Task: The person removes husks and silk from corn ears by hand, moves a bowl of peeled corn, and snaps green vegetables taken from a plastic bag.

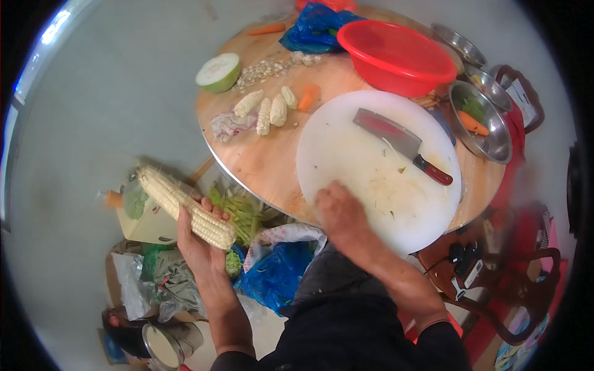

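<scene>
My left hand [201, 238] is wrapped around the lower part of a whole, husked ear of pale corn [176, 201], tilted with its tip up to the left, off the table's edge. My right hand [339, 210] is at the near left rim of a round white cutting board [365, 191], its fingers curled and a little blurred; whether anything is in them is hidden. On the board lies a cleaver [393, 133] with a dark red handle, beside a few scraps. Several shorter pieces of corn [278, 111] rest on the wooden table [247, 161].
A red basin [396, 55], a blue plastic bag [312, 28], a cut green melon or gourd [218, 73] and metal bowls [486, 127], one holding a carrot, stand around the table. Below are green husks [238, 216], another blue bag [278, 278] and a wooden chair [526, 309].
</scene>
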{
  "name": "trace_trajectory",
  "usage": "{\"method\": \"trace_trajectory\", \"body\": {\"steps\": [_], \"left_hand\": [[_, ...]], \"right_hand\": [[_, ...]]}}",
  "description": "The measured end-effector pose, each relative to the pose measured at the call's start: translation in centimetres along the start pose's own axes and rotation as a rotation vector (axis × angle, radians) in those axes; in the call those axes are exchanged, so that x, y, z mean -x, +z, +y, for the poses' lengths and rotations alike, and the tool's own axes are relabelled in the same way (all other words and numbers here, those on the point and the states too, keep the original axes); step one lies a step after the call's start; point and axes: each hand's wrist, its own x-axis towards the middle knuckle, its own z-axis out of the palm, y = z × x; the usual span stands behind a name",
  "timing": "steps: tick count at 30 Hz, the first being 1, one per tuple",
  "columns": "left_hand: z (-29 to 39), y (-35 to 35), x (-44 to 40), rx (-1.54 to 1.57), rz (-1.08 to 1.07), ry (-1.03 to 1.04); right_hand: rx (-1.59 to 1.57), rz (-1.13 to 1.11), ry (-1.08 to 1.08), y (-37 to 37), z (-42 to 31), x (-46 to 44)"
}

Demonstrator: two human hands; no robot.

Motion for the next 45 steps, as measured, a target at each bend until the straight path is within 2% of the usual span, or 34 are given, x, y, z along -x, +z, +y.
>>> {"method": "trace_trajectory", "body": {"steps": [1,4,6,8,9,10,12,13,15,17,19,20,22,24,26,27,29,33,35,37,38,39,40,41,42,43,44,45], "left_hand": [[0.4,0.2,0.4,0.0,-0.003,0.005],[1.3,0.6,2.0,0.0,0.081,0.024],[1.8,0.2,2.8,0.033,-0.058,0.004],[1.7,0.1,3.5,0.007,-0.022,0.03],[1.6,0.1,3.7,0.045,-0.066,-0.035],[1.3,0.1,3.8,0.088,-0.107,-0.099],[-0.2,0.1,4.4,0.089,-0.079,-0.197],[-1.2,-0.6,4.5,0.07,-0.114,-0.263],[-3.7,-1.1,4.7,0.036,-0.214,-0.338],[-5.7,-0.4,4.7,0.023,-0.298,-0.385],[-7.4,0.6,4.9,-0.137,-0.501,-0.373],[-8.1,1.2,5.1,-0.127,-0.519,-0.387],[-8.8,2.4,5.6,-0.383,-0.543,-0.305],[-9.5,2.9,5.9,-0.394,-0.485,-0.338],[-9.9,3.2,5.9,-0.685,-0.408,-0.232],[-10.0,3.3,5.9,-0.687,-0.409,-0.236],[-10.3,3.4,5.9,-0.905,-0.431,-0.005],[-9.4,3.9,6.1,-1.058,-0.433,-0.119],[-9.7,3.4,6.0,-1.096,-0.469,0.051],[-9.3,3.8,6.2,-1.117,-0.469,0.06],[-8.9,4.2,6.2,-1.141,-0.478,0.071],[-8.3,4.8,6.3,-1.137,-0.469,0.071],[-7.7,5.5,6.3,-1.153,-0.458,-0.041],[-7.3,5.7,6.3,-1.166,-0.446,-0.152],[-7.7,5.3,6.2,-1.162,-0.438,-0.149],[-8.2,4.6,5.9,-1.011,-0.462,-0.16],[-8.5,4.2,5.7,-0.861,-0.486,-0.172],[-8.3,4.1,5.7,-0.858,-0.48,-0.171]], "right_hand": [[-0.081,0.037,-0.095,1.2,-1.4,0.0],[-0.25,-0.077,-0.155,4.2,-7.9,-2.0],[-0.301,-0.073,-0.22,6.8,-9.9,-3.6],[-0.39,0.132,-0.303,9.8,-11.0,-5.3],[-0.402,-0.114,-0.227,9.6,-10.9,-5.6],[-0.41,-0.108,-0.26,8.7,-10.3,-5.9],[-0.641,-0.183,-0.215,5.4,-8.7,-5.7],[-0.634,-0.189,-0.232,3.3,-8.1,-5.5],[-1.152,-0.284,0.146,-0.8,-6.6,-5.0],[-1.215,-0.261,0.137,-2.7,-4.5,-4.5],[-1.325,-0.208,0.07,-4.0,-2.7,-3.9],[-1.311,-0.188,0.081,-4.9,-2.2,-3.5],[-1.271,-0.15,0.106,-6.6,-1.8,-3.1],[-1.272,-0.104,0.132,-7.1,-1.1,-2.6],[-1.281,-0.064,0.157,-7.4,-0.5,-2.2],[-1.263,-0.071,0.152,-7.5,0.0,-2.1],[-1.247,-0.078,0.156,-7.9,0.6,-1.9],[-1.095,-0.04,0.169,-9.0,1.2,-2.3],[-1.026,-0.054,0.186,-9.1,1.2,-2.5],[-0.87,0.143,0.01,-9.1,0.9,-2.9],[-0.868,0.133,0.007,-9.1,0.7,-3.0],[-0.602,0.235,-0.116,-9.2,0.5,-3.1],[-0.333,0.334,-0.236,-9.3,0.4,-3.2],[-0.332,0.328,-0.242,-9.3,0.1,-3.1],[-0.278,0.353,-0.336,-9.2,-0.3,-2.8],[-0.225,0.378,-0.431,-9.0,-0.7,-2.3],[-0.228,0.372,-0.439,-8.6,-1.1,-1.6],[-0.247,0.329,-0.432,-8.2,-1.5,-0.6]]}}
